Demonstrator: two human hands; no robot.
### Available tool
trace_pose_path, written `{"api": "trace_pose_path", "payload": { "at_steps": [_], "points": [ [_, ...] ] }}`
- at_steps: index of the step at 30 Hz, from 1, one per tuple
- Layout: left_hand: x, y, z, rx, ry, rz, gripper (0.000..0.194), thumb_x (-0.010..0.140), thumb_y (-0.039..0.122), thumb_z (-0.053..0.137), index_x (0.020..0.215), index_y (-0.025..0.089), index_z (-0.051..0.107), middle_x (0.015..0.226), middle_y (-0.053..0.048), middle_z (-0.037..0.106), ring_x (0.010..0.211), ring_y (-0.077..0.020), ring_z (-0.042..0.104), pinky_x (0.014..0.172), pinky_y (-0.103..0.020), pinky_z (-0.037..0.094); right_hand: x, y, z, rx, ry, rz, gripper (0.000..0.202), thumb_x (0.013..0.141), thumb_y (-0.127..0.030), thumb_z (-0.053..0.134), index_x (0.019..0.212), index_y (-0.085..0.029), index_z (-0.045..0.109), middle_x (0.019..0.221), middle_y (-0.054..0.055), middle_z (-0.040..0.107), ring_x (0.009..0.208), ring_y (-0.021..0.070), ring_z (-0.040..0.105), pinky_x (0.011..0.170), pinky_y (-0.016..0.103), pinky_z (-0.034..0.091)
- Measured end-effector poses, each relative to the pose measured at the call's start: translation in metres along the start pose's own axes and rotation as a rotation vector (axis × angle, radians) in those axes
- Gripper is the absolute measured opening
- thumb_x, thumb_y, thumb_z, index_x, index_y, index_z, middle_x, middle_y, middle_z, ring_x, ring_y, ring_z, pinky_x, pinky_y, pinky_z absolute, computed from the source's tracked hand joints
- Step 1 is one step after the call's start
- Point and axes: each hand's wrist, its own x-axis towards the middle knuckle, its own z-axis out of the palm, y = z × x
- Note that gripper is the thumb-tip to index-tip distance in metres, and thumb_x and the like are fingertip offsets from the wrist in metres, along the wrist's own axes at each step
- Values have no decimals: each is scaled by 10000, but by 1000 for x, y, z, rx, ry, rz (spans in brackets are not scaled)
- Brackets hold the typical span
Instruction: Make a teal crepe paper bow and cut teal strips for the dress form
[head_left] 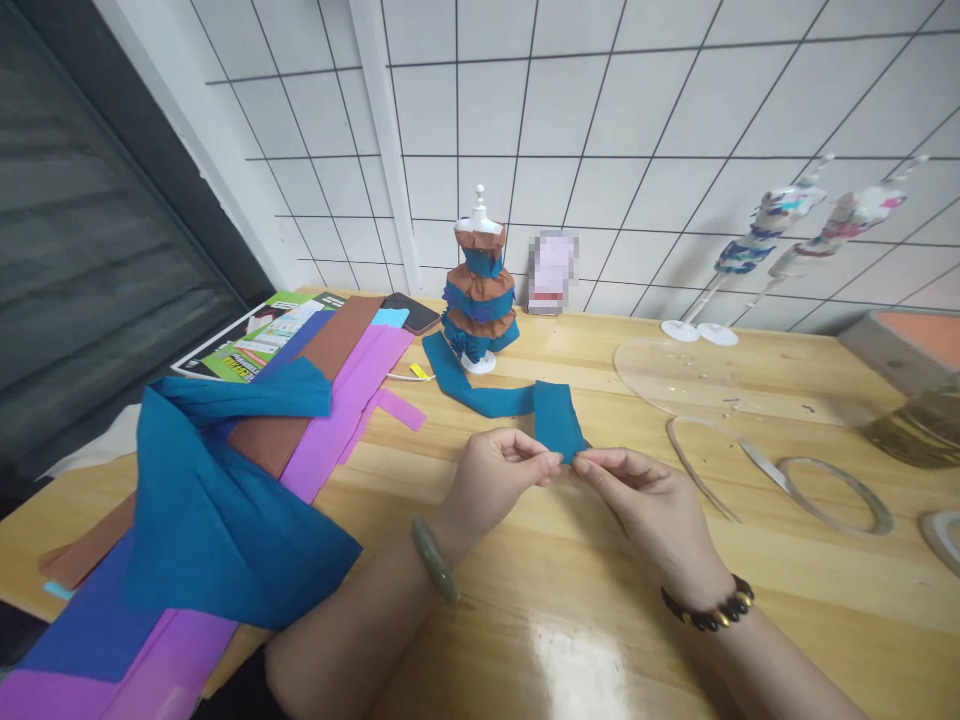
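My left hand (504, 470) and my right hand (646, 497) each pinch the near edge of a teal crepe paper strip (558, 412), thumbs close together above the table. From there the strip bends and runs left along the table toward the base of a small mannequin (478, 290). The mannequin stands upright, dressed in ruffled brown, teal and blue paper tiers, with its white neck and base showing. My fingertips cover the strip's nearest edge.
At left lie overlapping sheets of teal paper (217, 510), purple paper (358, 385) and brown paper (337, 345). Two more mannequins (772, 225) lean at the back right. Rolls of tape (885, 515) and a clear round sheet (637, 370) lie at right. A phone (412, 313) rests behind.
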Motion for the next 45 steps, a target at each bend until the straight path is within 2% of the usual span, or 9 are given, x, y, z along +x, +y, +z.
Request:
{"api": "trace_pose_path", "payload": {
  "at_steps": [9, 16, 21, 29, 34, 39, 42, 45],
  "points": [
    [-1, -2, 3, -54, 20, 18, 191, 657, 255, 693, 697, 128, 556, 644, -35, 645, 624, -126, 618, 627, -252, 487, 1, 2, 0, 8, -10, 16, 212, 597, -362, 725, 685, -171, 700, 734, 67, 736, 706, 203, 674, 697, 309, 536],
    [0, 2, 3, -67, 16, 28, 265, 657, 204, 687, 860, 143, 527, 607, 26, 569, 610, -123, 615, 611, -243, 487, 0, 2, -1, 48, -18, 27, 242, 590, -371, 739, 698, -168, 664, 707, 56, 724, 689, 188, 670, 676, 288, 534],
    [0, 0, 2, -35, -23, 55, 298, 680, 203, 667, 936, 151, 523, 694, 4, 598, 645, -112, 606, 664, -254, 485, 2, 5, 0, 111, -14, 21, 301, 583, -369, 755, 773, -178, 621, 718, 48, 711, 695, 191, 670, 667, 295, 534],
    [0, -2, 5, -72, -97, 111, 381, 673, 160, 669, 1021, 150, 513, 903, -67, 645, 877, -165, 619, 825, -304, 475, 2, 4, 2, 231, -47, -18, 320, 612, -323, 751, 857, -197, 589, 769, 33, 707, 746, 161, 660, 748, 285, 516],
    [-1, -5, 4, -94, -83, 106, 304, 703, 196, 647, 982, 147, 537, 787, -30, 623, 757, -146, 626, 695, -268, 501, -2, 3, 5, 187, -59, -96, 287, 629, -329, 737, 846, -201, 598, 730, 25, 703, 693, 156, 663, 697, 275, 531],
    [1, -2, 2, -126, -46, 58, 307, 692, 227, 658, 962, 134, 544, 719, -7, 600, 696, -133, 624, 652, -258, 514, -3, 6, 4, 25, -124, -206, 280, 689, -329, 685, 938, -211, 632, 818, 43, 698, 751, 183, 656, 729, 320, 533],
    [2, 0, 1, -130, -29, 50, 299, 680, 219, 668, 939, 128, 550, 706, -6, 603, 673, -122, 623, 639, -242, 512, -3, 8, 3, 1, -152, -214, 302, 687, -316, 686, 968, -215, 639, 825, 45, 708, 772, 197, 661, 761, 350, 530],
    [2, -1, 1, -126, -35, 44, 261, 675, 228, 674, 892, 124, 574, 710, -20, 622, 650, -119, 621, 645, -250, 508, -3, 8, 3, -1, -116, -184, 286, 663, -332, 701, 917, -205, 668, 809, 50, 715, 742, 205, 667, 740, 361, 541]
  ]
}}
